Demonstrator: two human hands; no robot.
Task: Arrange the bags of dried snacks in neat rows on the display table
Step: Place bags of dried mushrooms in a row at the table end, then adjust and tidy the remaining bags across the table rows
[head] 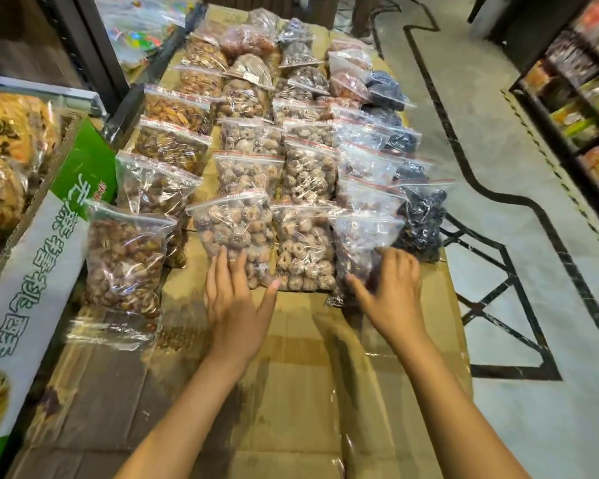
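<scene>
Head: snack-filled zip bags (236,233)

On the white side of the green-and-white carton (32,288) at left: a row of large Chinese characters in green outline, turned on end and upside down, too skewed to read surely. On its green flap: more characters in white, blurred. On the orange snack packets (4,140) behind the carton: bold dark Chinese characters, cut off and smeared. On a clear zip bag of dried snacks (256,63) far back in the rows: a small white sticker (249,76), print too small to read.
</scene>
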